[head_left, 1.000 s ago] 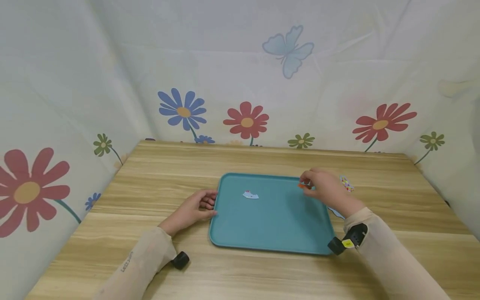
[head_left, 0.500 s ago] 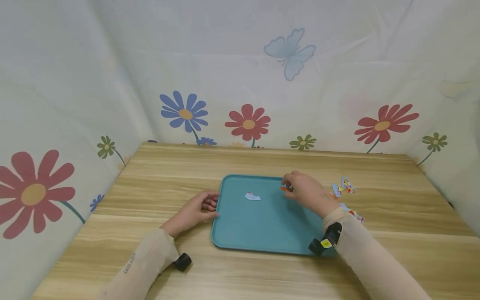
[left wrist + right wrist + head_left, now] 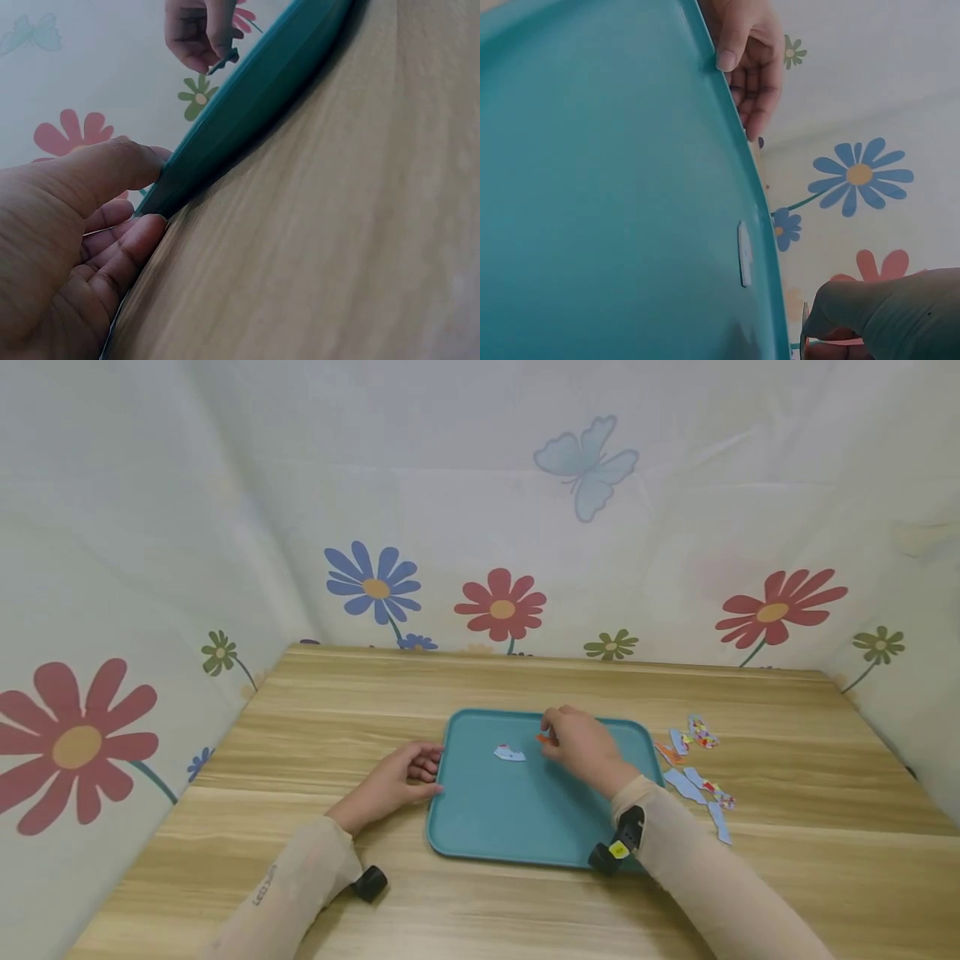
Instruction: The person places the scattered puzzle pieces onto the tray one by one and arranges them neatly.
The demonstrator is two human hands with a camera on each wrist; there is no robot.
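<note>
My right hand (image 3: 587,745) pinches a small orange puzzle piece (image 3: 542,739) over the upper middle of the teal tray (image 3: 495,814). In the right wrist view the piece shows edge-on between the fingertips. Just left of it, a pale blue puzzle piece (image 3: 510,754) with a touch of red lies flat on the tray. My left hand (image 3: 392,781) holds the tray's left rim, its thumb (image 3: 124,169) on the rim and its fingers curled at the outer side, as the left wrist view shows.
Right of the tray, several loose pieces lie on the wooden table (image 3: 360,693): blue ones (image 3: 682,785), an orange one (image 3: 667,753) and a multicoloured one (image 3: 703,732). A flowered cloth (image 3: 450,485) hangs behind and at the sides.
My right hand has moved left across the tray with the orange puzzle piece, close to the pale blue one. Pieces at the right have come into view. The left hand stays at the rim.
</note>
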